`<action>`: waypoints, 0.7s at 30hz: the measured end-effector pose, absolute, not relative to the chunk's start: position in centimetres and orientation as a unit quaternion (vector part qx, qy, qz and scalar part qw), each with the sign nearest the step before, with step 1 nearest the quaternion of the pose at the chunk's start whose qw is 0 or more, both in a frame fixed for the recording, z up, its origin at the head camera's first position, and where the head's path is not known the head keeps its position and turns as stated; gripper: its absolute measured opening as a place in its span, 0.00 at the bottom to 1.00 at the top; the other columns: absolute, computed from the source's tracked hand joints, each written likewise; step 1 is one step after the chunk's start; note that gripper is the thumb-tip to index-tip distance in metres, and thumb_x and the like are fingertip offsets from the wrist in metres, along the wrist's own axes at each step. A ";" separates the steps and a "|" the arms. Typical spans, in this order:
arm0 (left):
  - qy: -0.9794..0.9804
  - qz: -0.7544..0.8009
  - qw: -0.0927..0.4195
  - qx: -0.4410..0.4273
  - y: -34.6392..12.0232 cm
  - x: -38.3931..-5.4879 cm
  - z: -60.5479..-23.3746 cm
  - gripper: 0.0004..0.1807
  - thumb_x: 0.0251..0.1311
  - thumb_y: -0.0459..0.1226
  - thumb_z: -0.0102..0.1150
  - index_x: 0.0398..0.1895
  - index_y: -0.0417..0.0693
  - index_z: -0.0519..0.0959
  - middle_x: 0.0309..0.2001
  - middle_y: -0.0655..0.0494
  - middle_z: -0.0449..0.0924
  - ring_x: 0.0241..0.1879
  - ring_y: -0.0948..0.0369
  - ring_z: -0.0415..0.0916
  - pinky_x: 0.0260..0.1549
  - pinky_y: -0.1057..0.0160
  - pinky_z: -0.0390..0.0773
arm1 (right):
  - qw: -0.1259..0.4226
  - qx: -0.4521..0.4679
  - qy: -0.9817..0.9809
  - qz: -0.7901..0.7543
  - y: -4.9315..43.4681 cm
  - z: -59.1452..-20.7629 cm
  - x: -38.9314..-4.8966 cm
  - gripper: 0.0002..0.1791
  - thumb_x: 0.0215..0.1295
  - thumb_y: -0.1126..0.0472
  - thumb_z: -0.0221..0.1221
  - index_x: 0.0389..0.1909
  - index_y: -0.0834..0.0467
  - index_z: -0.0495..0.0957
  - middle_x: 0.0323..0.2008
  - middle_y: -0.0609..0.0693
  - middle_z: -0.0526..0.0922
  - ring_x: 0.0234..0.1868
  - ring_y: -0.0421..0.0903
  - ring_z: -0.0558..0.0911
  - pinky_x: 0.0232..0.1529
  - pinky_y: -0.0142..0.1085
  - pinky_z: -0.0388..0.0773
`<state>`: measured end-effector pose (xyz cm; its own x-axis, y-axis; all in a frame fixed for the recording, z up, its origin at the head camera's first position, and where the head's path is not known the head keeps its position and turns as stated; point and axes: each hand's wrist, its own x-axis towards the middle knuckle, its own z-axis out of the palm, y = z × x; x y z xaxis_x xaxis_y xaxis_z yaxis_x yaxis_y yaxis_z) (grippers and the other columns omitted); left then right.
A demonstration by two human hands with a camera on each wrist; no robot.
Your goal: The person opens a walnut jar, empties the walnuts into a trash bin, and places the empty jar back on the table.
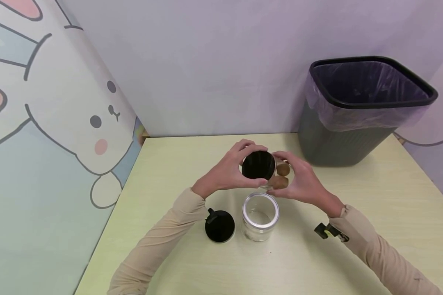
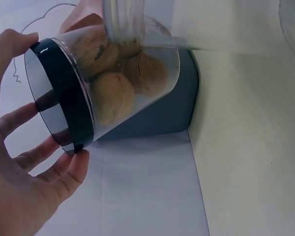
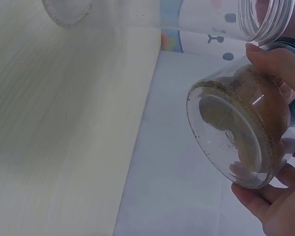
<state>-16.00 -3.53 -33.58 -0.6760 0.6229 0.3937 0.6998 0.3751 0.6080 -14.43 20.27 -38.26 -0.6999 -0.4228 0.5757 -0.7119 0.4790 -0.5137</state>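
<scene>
Above the table, both hands hold a clear jar tilted on its side, with several round brown pieces inside that look like walnuts. My left hand grips the rim of its black lid, which sits on the jar's mouth. At the other end, my right hand has its fingers and thumb round the body of the filled jar. Crumbs cling to the jar's base in the right wrist view. Just below the hands, an uncovered clear jar stands upright on the table, beside another black lid lying flat.
A grey bin with a purple liner stands at the back right of the pale wooden table. The pale wall rises behind the table's far edge. Rabbit drawings cover the wall on the left.
</scene>
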 end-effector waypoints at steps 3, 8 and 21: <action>-0.831 -0.393 0.049 -0.392 -3.6 -16.0 -33.6 0.36 0.44 0.52 0.71 0.60 0.60 0.71 0.53 0.55 0.65 0.51 0.59 0.66 0.38 0.60 0.76 | 0.187 0.340 -0.839 0.383 20.2 -38.3 -14.5 0.52 0.24 0.54 0.80 0.59 0.56 0.68 0.49 0.48 0.78 0.48 0.47 0.77 0.46 0.40 0.72; -0.839 -0.384 0.046 -0.384 -3.7 -16.0 -33.5 0.37 0.44 0.55 0.70 0.60 0.61 0.70 0.53 0.56 0.65 0.52 0.60 0.65 0.40 0.61 0.74 | 0.189 0.342 -0.838 0.382 20.1 -38.3 -14.7 0.53 0.23 0.53 0.81 0.59 0.57 0.69 0.48 0.48 0.78 0.47 0.48 0.77 0.45 0.41 0.72; -0.794 -0.356 0.020 -0.492 -4.6 -16.3 -32.9 0.38 0.44 0.37 0.69 0.63 0.59 0.68 0.67 0.60 0.55 0.67 0.64 0.50 0.59 0.62 0.62 | 0.183 0.333 -0.840 0.388 20.0 -38.4 -15.0 0.53 0.23 0.54 0.81 0.59 0.56 0.69 0.48 0.47 0.78 0.48 0.48 0.77 0.47 0.39 0.71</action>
